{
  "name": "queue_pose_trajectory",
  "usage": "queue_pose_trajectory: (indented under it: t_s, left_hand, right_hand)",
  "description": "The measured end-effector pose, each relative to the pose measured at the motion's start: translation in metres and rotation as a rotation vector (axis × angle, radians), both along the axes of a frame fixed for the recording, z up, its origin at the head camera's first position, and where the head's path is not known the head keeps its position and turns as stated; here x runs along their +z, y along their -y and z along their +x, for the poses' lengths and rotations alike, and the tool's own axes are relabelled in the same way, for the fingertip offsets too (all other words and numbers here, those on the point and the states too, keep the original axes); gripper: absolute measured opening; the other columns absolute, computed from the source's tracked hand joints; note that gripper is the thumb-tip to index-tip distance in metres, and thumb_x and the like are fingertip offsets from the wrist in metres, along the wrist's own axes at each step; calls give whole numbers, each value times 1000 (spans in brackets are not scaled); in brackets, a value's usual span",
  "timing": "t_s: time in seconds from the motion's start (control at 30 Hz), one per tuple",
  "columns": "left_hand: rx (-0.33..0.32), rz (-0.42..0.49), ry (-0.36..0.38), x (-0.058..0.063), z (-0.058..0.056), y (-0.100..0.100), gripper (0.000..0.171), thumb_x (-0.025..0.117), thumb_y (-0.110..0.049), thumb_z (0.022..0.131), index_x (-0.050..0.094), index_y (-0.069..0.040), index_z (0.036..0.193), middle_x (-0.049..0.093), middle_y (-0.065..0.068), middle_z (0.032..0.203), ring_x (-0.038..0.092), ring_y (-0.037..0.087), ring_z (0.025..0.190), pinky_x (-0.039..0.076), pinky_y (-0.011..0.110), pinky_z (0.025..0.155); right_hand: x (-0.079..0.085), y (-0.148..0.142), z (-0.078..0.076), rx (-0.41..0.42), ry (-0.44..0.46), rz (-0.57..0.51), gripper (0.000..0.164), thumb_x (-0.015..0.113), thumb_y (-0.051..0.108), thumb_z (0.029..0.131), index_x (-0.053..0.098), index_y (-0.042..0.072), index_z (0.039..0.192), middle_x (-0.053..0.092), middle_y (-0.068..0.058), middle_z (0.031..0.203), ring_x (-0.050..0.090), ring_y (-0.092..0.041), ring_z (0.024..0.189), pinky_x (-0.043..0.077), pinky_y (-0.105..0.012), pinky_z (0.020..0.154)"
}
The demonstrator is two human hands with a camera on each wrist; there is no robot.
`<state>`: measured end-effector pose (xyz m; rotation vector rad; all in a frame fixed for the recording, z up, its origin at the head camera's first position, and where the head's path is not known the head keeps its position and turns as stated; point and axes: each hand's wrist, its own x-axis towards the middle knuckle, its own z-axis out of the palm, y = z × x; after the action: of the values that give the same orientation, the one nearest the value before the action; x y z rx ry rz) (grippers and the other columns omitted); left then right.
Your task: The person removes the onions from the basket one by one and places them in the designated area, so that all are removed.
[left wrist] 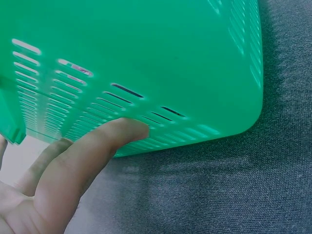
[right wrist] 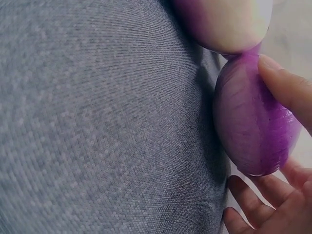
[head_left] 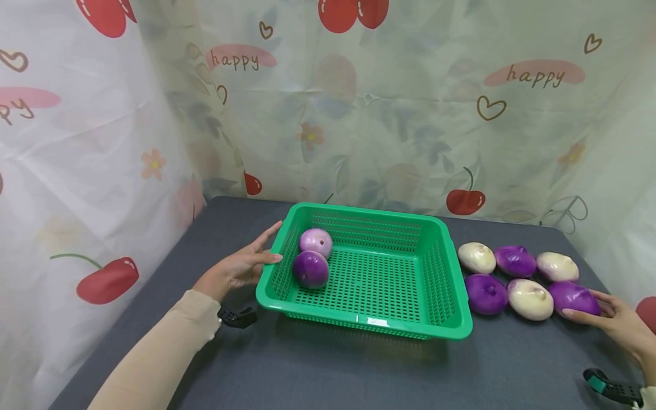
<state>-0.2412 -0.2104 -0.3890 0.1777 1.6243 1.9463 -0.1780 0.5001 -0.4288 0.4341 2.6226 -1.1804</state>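
A green plastic basket (head_left: 364,326) with slotted walls stands mid-table. My left hand (head_left: 241,265) is at its left side, fingers fairly straight, touching the rim and outer wall. In the left wrist view, one fingertip (left wrist: 134,129) rests against the slotted wall. Inside the basket, at the left, are a pale pinkish onion (head_left: 315,243) and a darker purple onion (head_left: 310,269). My right hand (head_left: 622,324) grips a purple onion (head_left: 574,298) at the near right end of a group, thumb on one side and fingers around the other. That onion (right wrist: 256,117) touches or nearly touches a white-and-purple one (right wrist: 234,19).
Beside the basket's right wall, white onions (head_left: 530,299) and purple onions (head_left: 487,294) sit close together in two rows on the dark grey table (head_left: 328,376). A printed curtain (head_left: 389,142) hangs behind and at both sides. Thin grey wire (head_left: 576,208) shows at the back right.
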Motion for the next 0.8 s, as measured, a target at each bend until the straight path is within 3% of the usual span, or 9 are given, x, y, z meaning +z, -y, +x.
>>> queue_pose_trajectory:
  t_s: [0.53, 0.7, 0.8]
  left_hand:
    - [-2, 9, 9, 0, 0, 0, 87, 55, -4, 97, 6, -52, 151, 15, 20, 159, 47, 48, 126, 48, 62, 89]
    - [-8, 10, 7, 1, 0, 0, 88, 55, -4, 97, 5, -52, 151, 15, 20, 159, 47, 48, 126, 48, 62, 89]
    - [-7, 14, 10, 1, 0, 0, 88, 55, -4, 97, 5, -52, 151, 15, 20, 159, 48, 48, 126, 48, 62, 89]
  right_hand:
    - [6, -2, -2, 26, 27, -55, 108, 51, 51, 95, -23, -12, 141, -14, -49, 140, -4, -65, 132, 11, -75, 104]
    - [-6, -13, -5, -11, -83, -64, 100, 51, 46, 98, -17, -9, 146, -14, -45, 144, -5, -63, 134, 7, -74, 105]
    - [-22, -27, -14, -42, -202, -50, 94, 54, 45, 97, -10, 6, 154, -10, -39, 151, -4, -57, 138, 5, -73, 106]
